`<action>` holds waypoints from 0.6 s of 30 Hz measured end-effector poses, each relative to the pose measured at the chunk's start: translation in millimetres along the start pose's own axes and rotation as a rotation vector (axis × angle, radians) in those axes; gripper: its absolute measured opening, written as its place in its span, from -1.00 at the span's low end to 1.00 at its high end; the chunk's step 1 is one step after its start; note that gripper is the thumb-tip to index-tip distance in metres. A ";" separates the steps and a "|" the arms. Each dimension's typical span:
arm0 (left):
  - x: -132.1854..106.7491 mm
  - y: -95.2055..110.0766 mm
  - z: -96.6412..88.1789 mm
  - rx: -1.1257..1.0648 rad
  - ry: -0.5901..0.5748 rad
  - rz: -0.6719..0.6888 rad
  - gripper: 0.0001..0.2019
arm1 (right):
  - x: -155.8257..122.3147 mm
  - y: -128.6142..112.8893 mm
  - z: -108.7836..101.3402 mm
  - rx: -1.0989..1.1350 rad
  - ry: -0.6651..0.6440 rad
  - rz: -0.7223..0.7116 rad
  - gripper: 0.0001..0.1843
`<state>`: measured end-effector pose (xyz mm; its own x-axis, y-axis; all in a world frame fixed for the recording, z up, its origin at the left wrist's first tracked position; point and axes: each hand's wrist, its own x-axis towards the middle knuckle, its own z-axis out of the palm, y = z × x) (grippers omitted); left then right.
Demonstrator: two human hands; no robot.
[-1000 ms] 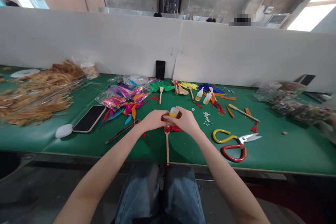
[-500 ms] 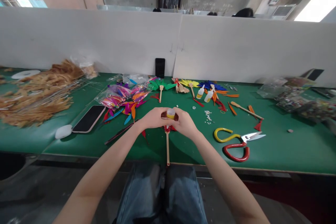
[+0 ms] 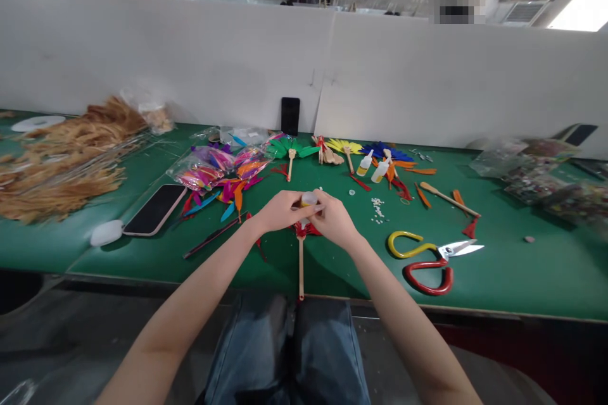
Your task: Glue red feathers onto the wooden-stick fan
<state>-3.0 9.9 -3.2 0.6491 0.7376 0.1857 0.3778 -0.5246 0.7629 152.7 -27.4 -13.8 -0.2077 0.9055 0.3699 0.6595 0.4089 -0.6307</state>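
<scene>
Two-handed work at mid-frame

We judge the step in hand to be dispensing from the small translucent plastic bottle with a yellow label point(image 3: 309, 199), seemingly upturned at the frame's centre, over the red piece with a slim wooden handle point(image 3: 301, 267). The next move seems to call for light, even pressure. Our left hand point(image 3: 280, 211) and right hand point(image 3: 334, 220) pinch the bottle, each grip parted only by its width; we cannot tell whether its tip touches.

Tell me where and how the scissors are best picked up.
Probably by the red handle, coming from the near side: the scissors lie flat with that loop nearest, and the parted blades point right, away from it.
</scene>
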 end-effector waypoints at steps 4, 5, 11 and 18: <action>0.7 0.5 0.8 -0.007 0.015 -0.017 -0.62 | 1.8 3.2 1.9 -0.008 0.006 0.011 -0.85; 0.9 0.3 0.9 -0.010 0.021 -0.016 -0.62 | 2.2 3.7 2.3 -0.008 0.004 0.016 -0.85; 2.4 -2.1 1.5 -0.014 0.046 -0.006 -0.56 | 4.3 6.2 5.7 0.019 0.004 0.029 -0.86; 6.0 -6.7 1.3 -0.065 0.036 -0.012 -0.57 | 7.4 8.4 7.1 0.036 0.003 0.057 -0.86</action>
<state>-0.8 17.2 -8.0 0.6199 0.7594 0.1973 0.3411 -0.4873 0.8038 151.5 -16.4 -21.1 -0.1681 0.9272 0.3348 0.6439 0.3604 -0.6749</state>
